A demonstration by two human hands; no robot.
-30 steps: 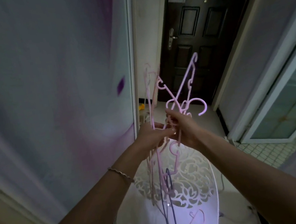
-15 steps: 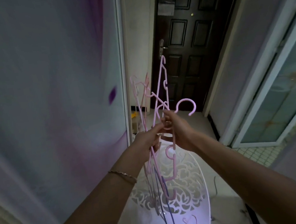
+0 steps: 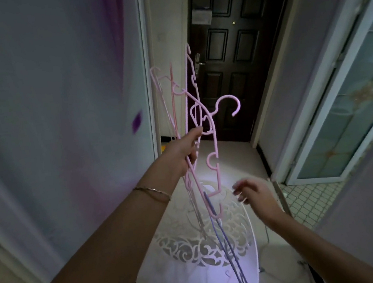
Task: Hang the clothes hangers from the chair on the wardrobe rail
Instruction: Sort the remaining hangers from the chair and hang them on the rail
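Right hand [image 3: 251, 192] has let go and dropped lower, released; left hand [image 3: 182, 152] grasps the pink hangers [image 3: 215, 142], long axis nearly upright, one hook [image 3: 227, 97] above it pointing right.

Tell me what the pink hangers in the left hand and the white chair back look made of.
Pink hangers: probably moulded plastic, matte; thin even bars with notches and a one-piece hook. Chair back: white, smooth, pierced with a scroll pattern; plastic or painted metal, I cannot tell which.

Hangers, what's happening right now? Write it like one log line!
left hand: grips pink hangers | right hand: open, empty | chair: below hangers | rail: not in view
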